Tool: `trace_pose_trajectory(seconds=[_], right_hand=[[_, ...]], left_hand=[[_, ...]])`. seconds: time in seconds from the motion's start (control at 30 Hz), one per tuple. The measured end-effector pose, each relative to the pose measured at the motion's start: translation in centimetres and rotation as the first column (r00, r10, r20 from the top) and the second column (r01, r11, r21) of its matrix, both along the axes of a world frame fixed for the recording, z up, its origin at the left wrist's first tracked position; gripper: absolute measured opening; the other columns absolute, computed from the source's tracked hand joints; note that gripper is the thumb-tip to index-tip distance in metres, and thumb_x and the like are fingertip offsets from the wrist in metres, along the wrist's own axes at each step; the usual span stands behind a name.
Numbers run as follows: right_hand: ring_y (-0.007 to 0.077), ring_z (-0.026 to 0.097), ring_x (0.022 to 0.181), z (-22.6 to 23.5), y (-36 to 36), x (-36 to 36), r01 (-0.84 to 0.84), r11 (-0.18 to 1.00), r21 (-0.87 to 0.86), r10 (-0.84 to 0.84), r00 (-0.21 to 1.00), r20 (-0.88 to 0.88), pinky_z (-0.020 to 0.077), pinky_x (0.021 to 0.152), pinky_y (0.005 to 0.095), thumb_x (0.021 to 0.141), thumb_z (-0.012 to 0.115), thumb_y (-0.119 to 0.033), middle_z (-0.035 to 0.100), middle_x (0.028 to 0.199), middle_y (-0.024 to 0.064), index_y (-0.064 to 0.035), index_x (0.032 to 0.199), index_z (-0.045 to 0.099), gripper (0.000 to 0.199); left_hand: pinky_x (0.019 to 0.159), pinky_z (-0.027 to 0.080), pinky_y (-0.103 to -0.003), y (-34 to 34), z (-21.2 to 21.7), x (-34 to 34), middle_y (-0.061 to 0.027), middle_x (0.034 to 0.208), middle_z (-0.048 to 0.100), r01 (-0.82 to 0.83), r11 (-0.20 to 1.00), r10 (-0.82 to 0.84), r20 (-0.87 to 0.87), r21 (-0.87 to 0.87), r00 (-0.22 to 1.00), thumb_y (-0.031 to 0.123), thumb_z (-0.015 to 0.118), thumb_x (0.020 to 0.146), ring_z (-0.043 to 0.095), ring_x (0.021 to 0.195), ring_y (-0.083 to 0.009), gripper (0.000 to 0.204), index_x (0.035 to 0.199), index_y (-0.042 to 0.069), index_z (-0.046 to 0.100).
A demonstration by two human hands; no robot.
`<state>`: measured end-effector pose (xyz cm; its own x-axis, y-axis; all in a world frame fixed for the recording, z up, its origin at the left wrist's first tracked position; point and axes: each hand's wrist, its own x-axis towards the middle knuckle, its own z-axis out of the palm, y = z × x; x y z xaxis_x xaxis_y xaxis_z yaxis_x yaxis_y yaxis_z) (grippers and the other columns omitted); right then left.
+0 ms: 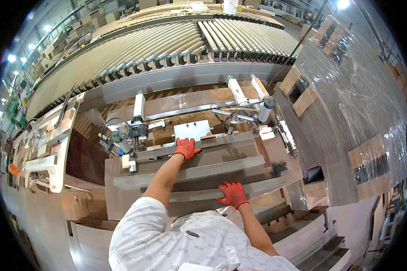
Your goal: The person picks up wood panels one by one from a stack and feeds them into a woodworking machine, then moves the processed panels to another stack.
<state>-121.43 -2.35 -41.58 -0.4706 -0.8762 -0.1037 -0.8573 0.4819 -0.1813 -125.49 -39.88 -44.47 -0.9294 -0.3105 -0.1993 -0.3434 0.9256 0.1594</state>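
Note:
My left hand (pixel 186 149), in a red glove, is stretched forward with its fingers apart, at the far one of three long grey-brown strips (pixel 230 139). Just beyond it is a white plate (pixel 193 129) with small dark fittings. My right hand (pixel 233 194), also red-gloved, lies with fingers spread over the near strip (pixel 267 184), close to my body. Between my hands runs the middle strip (pixel 221 169). The strips lie across a flat brown machine bed (pixel 122 198). Neither hand shows anything wrapped in its fingers.
Clamp-like mechanisms with hoses stand left (pixel 133 131) and right (pixel 257 113) of the plate. Behind runs a roller conveyor (pixel 144 45). A tall, film-wrapped stack of boards (pixel 348 108) rises at right. At left is a cluttered wooden bench (pixel 54 149).

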Motion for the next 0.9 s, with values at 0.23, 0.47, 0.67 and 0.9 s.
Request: trace_pose_trajectory(seconds=[0.23, 0.47, 0.67, 0.9], right_hand=[[0.0321, 0.064, 0.125, 0.8, 0.0, 0.5, -0.003, 1.000, -0.002, 0.003, 1.000, 0.001, 0.0460, 0.104, 0.0494, 0.075, 0.080, -0.062, 0.068, 0.138, 0.0071, -0.0210, 0.131, 0.071, 0.070], [0.0293, 0.065, 0.114, 0.3, -0.5, 2.8, -0.055, 0.995, -0.080, 0.056, 0.998, 0.011, 0.0468, 0.093, 0.0488, 0.072, 0.083, -0.060, 0.069, 0.123, 0.0032, -0.0220, 0.122, 0.072, 0.063], [0.0289, 0.063, 0.116, 0.0, -1.2, 4.2, -0.073, 0.997, -0.006, 0.073, 0.997, -0.039, 0.0456, 0.095, 0.0499, 0.072, 0.085, -0.057, 0.068, 0.125, 0.0038, -0.0210, 0.125, 0.070, 0.066], [0.0307, 0.063, 0.116, 0.2, -1.5, 4.1, -0.060, 0.996, -0.062, 0.060, 0.998, 0.006, 0.0459, 0.099, 0.0506, 0.069, 0.089, -0.053, 0.068, 0.124, 0.0051, -0.0202, 0.126, 0.069, 0.068]], left_hand=[[0.110, 0.039, -0.054, -0.9, -1.0, 1.3, -0.0217, 0.137, 0.062, 0.130, 0.991, -0.128, -0.094, 0.015, 0.987, 0.055, 0.064, 0.100, 0.058, 0.129, -0.0406, 0.064, 0.145, 0.010, 0.053], [0.109, 0.042, -0.054, -1.1, -1.3, 1.9, -0.0208, 0.140, 0.062, 0.120, 0.992, -0.112, -0.165, 0.039, 0.980, 0.052, 0.065, 0.100, 0.059, 0.130, -0.0399, 0.061, 0.145, 0.011, 0.054], [0.095, 0.053, -0.054, -0.6, -1.7, 1.5, -0.0183, 0.124, 0.071, 0.093, 0.996, -0.087, -0.233, 0.015, 0.969, 0.052, 0.069, 0.096, 0.068, 0.116, -0.0390, 0.054, 0.127, 0.009, 0.063], [0.093, 0.054, -0.053, -1.0, -0.4, 1.6, -0.0169, 0.122, 0.070, 0.143, 0.989, -0.145, -0.244, -0.026, 0.959, 0.051, 0.072, 0.097, 0.067, 0.115, -0.0391, 0.052, 0.125, 0.008, 0.064]])
